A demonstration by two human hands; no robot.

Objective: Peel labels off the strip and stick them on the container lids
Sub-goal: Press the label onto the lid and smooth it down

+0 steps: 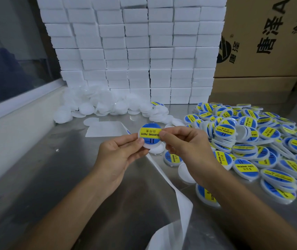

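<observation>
Both hands hold one lid (150, 136) above the steel surface (54, 177): the left hand (120, 152) pinches its left edge, the right hand (183, 145) its right. Its label (150, 132) is on. The strip (169, 184) trails below.

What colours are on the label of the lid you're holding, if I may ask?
Blue with a yellow band, black print, on the held lid; the head view shows it.

The held lid (150, 135) is showing a blue label with a yellow band and black lettering; plain lids (97, 105) and boxes (137, 51) are looking white, the counter (36, 177) grey.
</observation>
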